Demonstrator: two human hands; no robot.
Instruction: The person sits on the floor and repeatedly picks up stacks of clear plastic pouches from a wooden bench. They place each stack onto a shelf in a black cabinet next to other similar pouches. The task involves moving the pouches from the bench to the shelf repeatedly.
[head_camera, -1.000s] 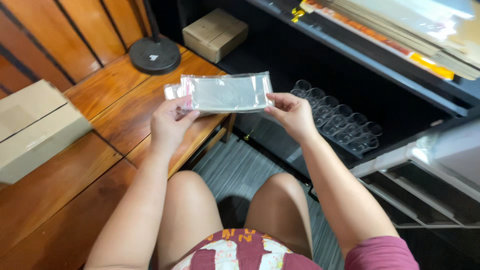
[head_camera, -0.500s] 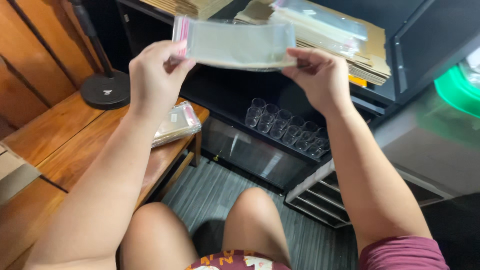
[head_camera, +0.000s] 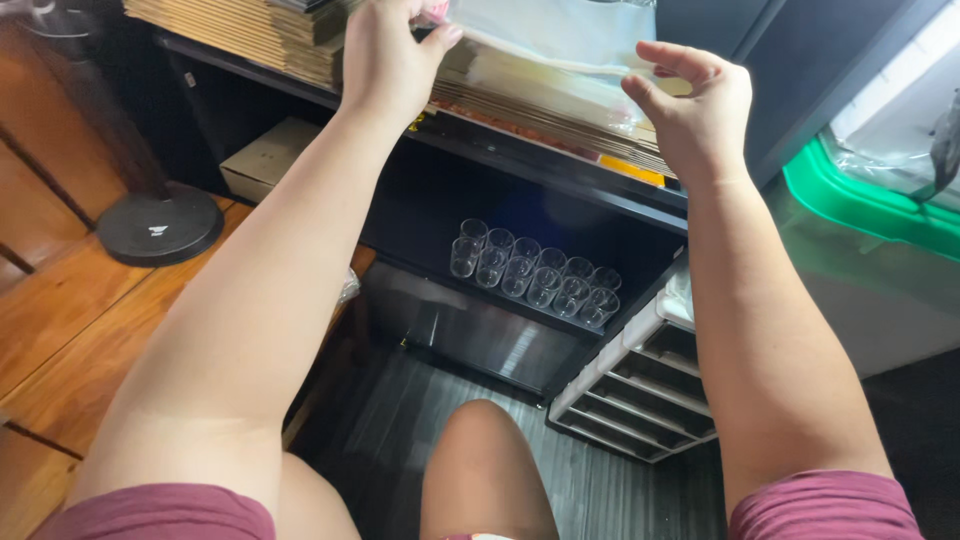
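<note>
Both my arms reach up to a dark shelf. My left hand (head_camera: 388, 55) pinches the pink-edged left end of a pack of clear plastic bags (head_camera: 545, 35). The pack rests on top of a stack of flat cardboard sheets (head_camera: 545, 105) on the shelf. My right hand (head_camera: 692, 95) hovers at the pack's right end with thumb and fingers curled apart, and I see nothing gripped in it. The top of the pack is cut off by the frame.
Rows of small clear cups (head_camera: 530, 270) stand on the lower shelf. A black round stand base (head_camera: 160, 225) sits on the wooden bench (head_camera: 70, 340), a cardboard box (head_camera: 265, 155) behind it. A white drawer unit (head_camera: 640, 390) and a green-rimmed bin (head_camera: 860, 195) are at right.
Both hands lifted the pack of clear bags from in front of me up onto the cardboard stack on the shelf. My right hand has let go of its end.
</note>
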